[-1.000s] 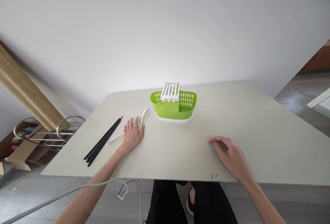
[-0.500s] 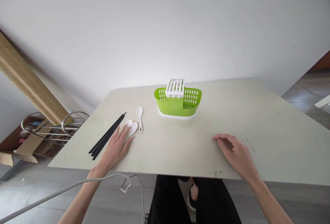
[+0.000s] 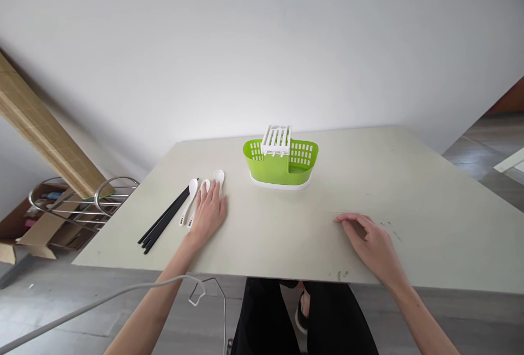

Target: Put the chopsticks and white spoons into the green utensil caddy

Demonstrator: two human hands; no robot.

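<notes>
My left hand lies over the handles of white spoons, its fingers stretched out and lying flat. The left spoon shows almost whole. The bowl of the middle spoon peeks out beyond my fingertips, with part of its handle visible to the left of my hand. The right spoon's bowl shows too, its handle mostly covered. Black chopsticks lie slanting just left of the spoons. My right hand rests on the table near the front edge, fingers curled, thumb tip against the index finger, nothing visible between them.
A green basket with a white slatted rack stands at the middle back of the table. A grey cable crosses in front of my left forearm. Metal racks and a cardboard box sit on the floor left.
My left hand has shifted right, from beside the chopsticks onto the right spoon's handle. The left spoon is now uncovered, and the spoons lie more nearly parallel. My right hand has stayed in place.
</notes>
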